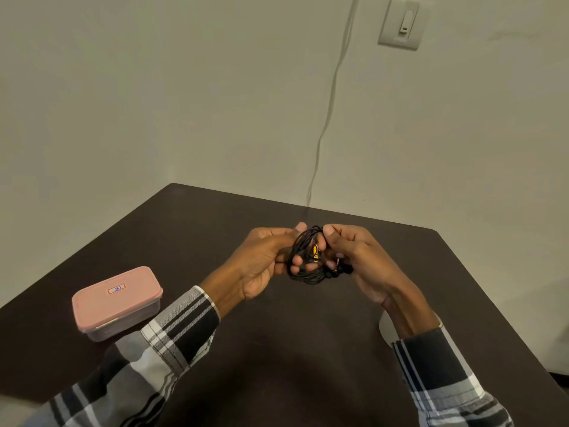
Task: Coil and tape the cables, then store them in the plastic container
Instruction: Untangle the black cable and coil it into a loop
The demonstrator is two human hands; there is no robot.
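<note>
Coiling step: both hands clamp the black cable bundle (304, 257) above the surface (277, 349).

Left hand (261, 260) and right hand (354, 257) grip it; taping looks next, pink-lidded container (117, 300) closed, well left.

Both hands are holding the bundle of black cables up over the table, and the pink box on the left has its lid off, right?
Not quite. The pink box has its lid on; the head view shows the pink lid closed over the clear base. The rest is right: the left hand and right hand both hold the bundle of black cables over the table.
</note>
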